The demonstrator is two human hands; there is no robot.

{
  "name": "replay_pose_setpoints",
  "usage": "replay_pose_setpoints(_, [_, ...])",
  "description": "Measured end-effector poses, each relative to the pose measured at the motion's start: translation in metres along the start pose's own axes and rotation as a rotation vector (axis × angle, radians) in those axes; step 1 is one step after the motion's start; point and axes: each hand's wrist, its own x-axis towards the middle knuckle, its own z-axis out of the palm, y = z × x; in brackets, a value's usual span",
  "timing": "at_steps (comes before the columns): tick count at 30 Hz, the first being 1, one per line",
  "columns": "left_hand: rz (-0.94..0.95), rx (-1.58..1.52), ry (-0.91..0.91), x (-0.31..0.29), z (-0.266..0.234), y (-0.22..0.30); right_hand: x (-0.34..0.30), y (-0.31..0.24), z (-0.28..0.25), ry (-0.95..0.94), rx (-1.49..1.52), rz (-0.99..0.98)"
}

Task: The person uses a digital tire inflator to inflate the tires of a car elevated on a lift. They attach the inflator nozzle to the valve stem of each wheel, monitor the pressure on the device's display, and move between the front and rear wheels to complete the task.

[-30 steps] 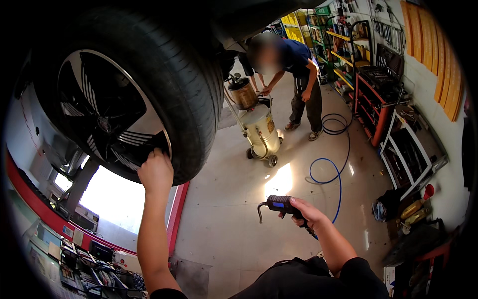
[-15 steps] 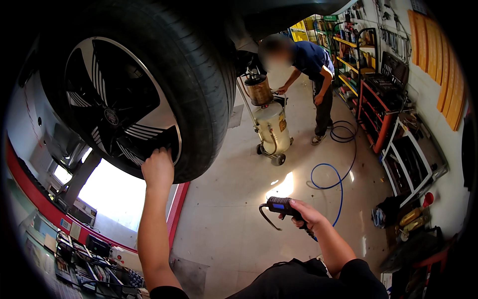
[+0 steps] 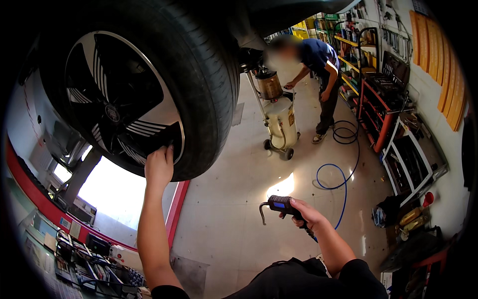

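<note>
A car wheel (image 3: pixel 113 107), black with silver spokes and a dark tyre (image 3: pixel 201 94), hangs raised at the upper left. My left hand (image 3: pixel 159 164) is at the lower edge of its rim, fingers bent and pressed together; whatever they may grip there is hidden. Low in the middle, my right hand (image 3: pixel 307 213) is wrapped round a black tyre inflator (image 3: pixel 286 205) with a small lit blue screen. A short bent nozzle (image 3: pixel 262 212) sticks out to its left, clear of the wheel. A blue air hose (image 3: pixel 343 199) trails from the inflator across the floor.
A co-worker in dark blue (image 3: pixel 318 57) leans over a wheeled cream tank (image 3: pixel 280 122) beyond the tyre, one hand on it. Along the right stand a red tool cart (image 3: pixel 376 112) and a grey frame (image 3: pixel 411 164). A red-edged counter (image 3: pixel 37 199) lies left.
The co-worker and the wheeled tank have shifted slightly right. My left hand stays at the rim with its fingers moved a little. The inflator is nearly still.
</note>
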Motion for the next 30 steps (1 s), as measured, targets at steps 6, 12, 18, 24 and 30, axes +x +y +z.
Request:
replay_pose_setpoints(6, [-0.086,-0.235,-0.001,-0.001,0.004,-0.006,-0.002,-0.002,0.007,-0.007,0.01,0.011])
replay_pose_setpoints(12, [-0.032,-0.154,0.092,-0.006,0.008,-0.002,0.001,-0.005,0.023,-0.009,-0.037,0.001])
replay_pose_setpoints(18, [0.017,0.033,0.23,-0.023,0.018,0.002,0.007,-0.009,0.04,-0.074,-0.06,-0.042])
replay_pose_setpoints(24, [0.044,-0.338,0.279,-0.12,0.06,0.032,0.006,-0.009,0.051,-0.083,-0.036,-0.054])
replay_pose_setpoints(30, [-0.248,-1.044,-0.168,-0.239,0.192,0.036,0.007,0.009,0.051,-0.098,-0.125,-0.066])
